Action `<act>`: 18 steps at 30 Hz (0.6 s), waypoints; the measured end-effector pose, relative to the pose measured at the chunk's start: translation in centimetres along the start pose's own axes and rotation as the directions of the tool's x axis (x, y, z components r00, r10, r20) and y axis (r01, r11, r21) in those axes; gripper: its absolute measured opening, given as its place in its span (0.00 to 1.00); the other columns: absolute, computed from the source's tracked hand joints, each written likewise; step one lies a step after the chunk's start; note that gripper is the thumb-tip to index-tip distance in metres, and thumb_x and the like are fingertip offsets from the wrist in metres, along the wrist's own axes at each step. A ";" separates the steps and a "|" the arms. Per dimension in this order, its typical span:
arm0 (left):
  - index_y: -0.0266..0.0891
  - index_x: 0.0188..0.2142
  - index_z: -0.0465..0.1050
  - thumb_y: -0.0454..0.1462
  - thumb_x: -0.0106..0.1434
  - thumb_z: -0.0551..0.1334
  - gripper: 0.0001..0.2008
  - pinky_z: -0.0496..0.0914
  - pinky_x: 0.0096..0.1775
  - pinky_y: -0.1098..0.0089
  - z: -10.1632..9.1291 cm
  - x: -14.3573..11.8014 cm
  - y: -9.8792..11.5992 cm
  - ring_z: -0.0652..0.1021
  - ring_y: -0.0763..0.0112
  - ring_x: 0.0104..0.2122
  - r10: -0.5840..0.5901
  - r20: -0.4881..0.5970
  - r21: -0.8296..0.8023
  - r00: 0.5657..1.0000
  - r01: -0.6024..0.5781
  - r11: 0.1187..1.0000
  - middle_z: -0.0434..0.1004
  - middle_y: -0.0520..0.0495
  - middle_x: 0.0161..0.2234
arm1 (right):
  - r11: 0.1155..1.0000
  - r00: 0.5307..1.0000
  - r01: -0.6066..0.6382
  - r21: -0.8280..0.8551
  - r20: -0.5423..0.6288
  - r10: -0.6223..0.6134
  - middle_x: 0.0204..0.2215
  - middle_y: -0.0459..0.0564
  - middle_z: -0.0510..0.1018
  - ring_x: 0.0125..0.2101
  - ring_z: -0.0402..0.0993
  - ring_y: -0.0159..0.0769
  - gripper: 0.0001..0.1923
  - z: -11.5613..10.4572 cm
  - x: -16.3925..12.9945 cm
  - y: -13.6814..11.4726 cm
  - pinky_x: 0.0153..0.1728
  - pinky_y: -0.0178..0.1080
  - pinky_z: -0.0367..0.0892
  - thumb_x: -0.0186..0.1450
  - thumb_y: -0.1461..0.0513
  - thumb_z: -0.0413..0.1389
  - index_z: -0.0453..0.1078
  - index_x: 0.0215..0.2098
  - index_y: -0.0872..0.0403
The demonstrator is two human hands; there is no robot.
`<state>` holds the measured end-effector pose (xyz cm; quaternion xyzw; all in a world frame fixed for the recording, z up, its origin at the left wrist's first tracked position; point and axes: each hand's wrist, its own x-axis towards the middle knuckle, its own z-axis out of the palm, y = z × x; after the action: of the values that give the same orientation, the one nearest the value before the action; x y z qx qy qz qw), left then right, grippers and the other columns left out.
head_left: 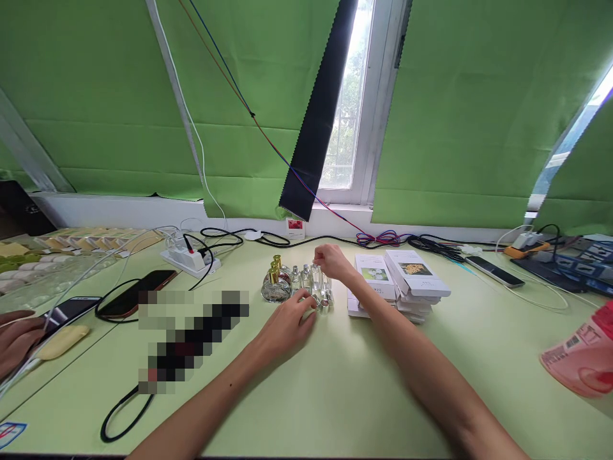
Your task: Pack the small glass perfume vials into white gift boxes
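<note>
Small clear glass perfume bottles (305, 278) with silver tops stand close together in the middle of the table. Beside them on the left are rounder perfume bottles (275, 289) with gold tops. My right hand (332, 262) is closed, its fingertips pinching the top of a clear perfume bottle (315, 278) at the back of the group. My left hand (290, 322) rests at the front of the group, fingers apart and slightly bent, its fingertips at the bottles' lower part. These fingers partly hide the bottles behind them.
White printed boxes (414, 278) are stacked right of the bottles. At left lie phones (138, 294), a power strip (191, 259) and another person's hand (19, 338). A pink pouch (579, 354) stands at right; a phone (494, 271) and cables (438, 248) lie behind.
</note>
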<state>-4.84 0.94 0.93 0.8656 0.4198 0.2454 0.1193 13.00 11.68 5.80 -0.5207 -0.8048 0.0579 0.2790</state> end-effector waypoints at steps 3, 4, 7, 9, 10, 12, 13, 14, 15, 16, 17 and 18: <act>0.41 0.38 0.71 0.36 0.69 0.54 0.07 0.67 0.35 0.69 0.0 0.0 0.1 0.72 0.73 0.28 0.000 0.002 0.000 1.000 0.000 1.000 0.71 0.48 0.44 | 1.000 1.000 0.011 -0.004 0.005 -0.011 0.24 0.48 0.74 0.27 0.61 0.31 0.10 0.0 0.0 -0.1 0.31 0.33 0.54 0.62 0.71 0.55 0.71 0.24 0.56; 0.41 0.38 0.71 0.36 0.69 0.54 0.07 0.67 0.35 0.68 0.0 0.0 0.0 0.72 0.73 0.28 0.002 0.002 0.001 1.000 -0.002 1.000 0.71 0.48 0.44 | 1.000 1.000 0.021 -0.007 0.008 -0.021 0.24 0.48 0.74 0.27 0.61 0.31 0.11 0.0 0.0 -0.1 0.31 0.33 0.54 0.62 0.72 0.54 0.70 0.24 0.56; 0.41 0.39 0.71 0.36 0.70 0.54 0.07 0.67 0.35 0.69 0.1 0.1 -0.1 0.72 0.73 0.28 0.008 -0.001 0.003 1.000 -0.008 1.000 0.71 0.48 0.44 | 0.998 0.998 0.061 -0.017 0.021 -0.061 0.25 0.47 0.73 0.27 0.59 0.31 0.11 -0.1 -0.1 -0.1 0.31 0.32 0.54 0.60 0.74 0.52 0.69 0.23 0.56; 0.41 0.38 0.71 0.36 0.70 0.53 0.08 0.67 0.34 0.69 0.1 0.1 -0.2 0.72 0.73 0.28 0.011 -0.006 0.007 1.000 -0.011 1.000 0.71 0.48 0.44 | 0.996 0.996 0.086 -0.025 0.033 -0.085 0.26 0.47 0.72 0.27 0.59 0.31 0.12 -0.1 -0.1 -0.2 0.32 0.32 0.53 0.56 0.76 0.51 0.68 0.23 0.56; 0.41 0.38 0.71 0.36 0.70 0.53 0.08 0.67 0.34 0.69 0.2 0.1 -0.2 0.72 0.73 0.28 0.012 -0.007 0.010 1.000 -0.012 1.000 0.71 0.48 0.44 | 0.995 0.995 0.097 -0.028 0.038 -0.096 0.27 0.46 0.72 0.27 0.59 0.31 0.13 0.0 -0.1 -0.1 0.32 0.32 0.53 0.53 0.77 0.50 0.68 0.23 0.56; 0.41 0.38 0.71 0.36 0.70 0.53 0.08 0.67 0.34 0.69 0.2 0.1 -0.3 0.72 0.73 0.27 0.014 -0.006 0.014 1.000 -0.014 1.000 0.71 0.47 0.43 | 0.993 0.993 0.111 -0.034 0.046 -0.110 0.28 0.46 0.72 0.28 0.59 0.31 0.15 0.0 -0.1 -0.1 0.32 0.32 0.53 0.50 0.79 0.49 0.68 0.23 0.56; 0.41 0.38 0.71 0.36 0.70 0.53 0.08 0.67 0.34 0.69 0.2 0.1 -0.3 0.72 0.73 0.27 0.014 -0.004 0.014 1.000 -0.014 1.000 0.71 0.47 0.44 | 0.993 0.993 0.114 -0.036 0.048 -0.112 0.28 0.46 0.72 0.28 0.59 0.31 0.15 0.0 -0.1 -0.1 0.32 0.32 0.53 0.49 0.79 0.49 0.68 0.23 0.56; 0.41 0.38 0.71 0.36 0.70 0.53 0.08 0.67 0.34 0.69 0.2 0.1 -0.3 0.72 0.73 0.27 0.013 0.000 0.014 1.000 -0.013 1.000 0.71 0.47 0.44 | 0.993 0.993 0.113 -0.037 0.049 -0.111 0.28 0.46 0.72 0.28 0.59 0.31 0.15 0.0 -0.1 -0.1 0.32 0.32 0.53 0.49 0.79 0.49 0.68 0.23 0.56; 0.41 0.39 0.71 0.36 0.70 0.53 0.08 0.68 0.34 0.69 0.2 0.1 -0.3 0.72 0.73 0.27 0.012 0.002 0.013 1.000 -0.012 1.000 0.72 0.47 0.44 | 0.993 0.993 0.109 -0.038 0.050 -0.107 0.27 0.46 0.73 0.28 0.59 0.31 0.15 0.0 0.0 -0.1 0.32 0.32 0.53 0.49 0.79 0.49 0.68 0.23 0.56; 0.41 0.39 0.71 0.36 0.70 0.53 0.08 0.68 0.34 0.68 0.1 0.1 -0.3 0.72 0.73 0.27 0.010 0.002 0.012 1.000 -0.010 1.000 0.72 0.47 0.44 | 0.994 0.994 0.101 -0.038 0.049 -0.099 0.27 0.46 0.73 0.28 0.60 0.31 0.14 0.0 0.0 -0.1 0.32 0.32 0.53 0.50 0.79 0.49 0.69 0.23 0.56; 0.41 0.39 0.71 0.37 0.70 0.53 0.08 0.68 0.34 0.68 0.1 0.1 -0.3 0.72 0.72 0.27 0.008 0.001 0.011 1.000 -0.008 1.000 0.72 0.47 0.44 | 0.995 0.995 0.091 -0.038 0.046 -0.090 0.27 0.47 0.73 0.28 0.60 0.31 0.14 0.0 0.0 -0.2 0.32 0.32 0.54 0.52 0.78 0.50 0.69 0.24 0.56; 0.41 0.39 0.71 0.37 0.70 0.53 0.08 0.68 0.34 0.68 0.1 0.1 -0.3 0.72 0.72 0.27 0.006 -0.002 0.011 1.000 -0.006 1.000 0.72 0.47 0.44 | 0.996 0.996 0.081 -0.038 0.043 -0.079 0.27 0.47 0.74 0.28 0.61 0.31 0.13 -0.1 0.0 -0.2 0.32 0.32 0.54 0.54 0.77 0.50 0.70 0.24 0.56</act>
<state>-4.90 1.18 0.77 0.8673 0.4187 0.2443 0.1132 12.88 11.53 5.93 -0.4922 -0.8316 0.0414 0.2540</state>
